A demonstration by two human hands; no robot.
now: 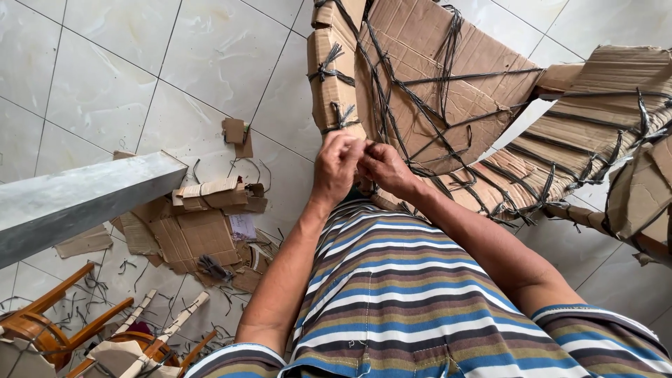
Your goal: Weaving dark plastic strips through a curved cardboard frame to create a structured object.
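Head view: pale tiled floor, littered at left with torn cardboard scraps and cut bits of black strapping. A grey metal beam crosses the left edge; wooden chair frames sit bottom left.

Centre and right: a cardboard-wrapped furniture piece, bound all over with black plastic straps, several knotted with frayed tails. A second strapped cardboard section runs off right.

Left hand and right hand meet just below the lower edge of the wrap, near a knot. Fingers of both are pinched narrow, touching each other, apparently on a strap end; the strap itself is too small to confirm between them.

Step, as I read it: working a strap knot at the wrap's lower edge. Tying or untying — cannot tell. Next move needs a firm pinch on the tail and a pull along the strap line, cardboard kept from shifting.

No containers in view.
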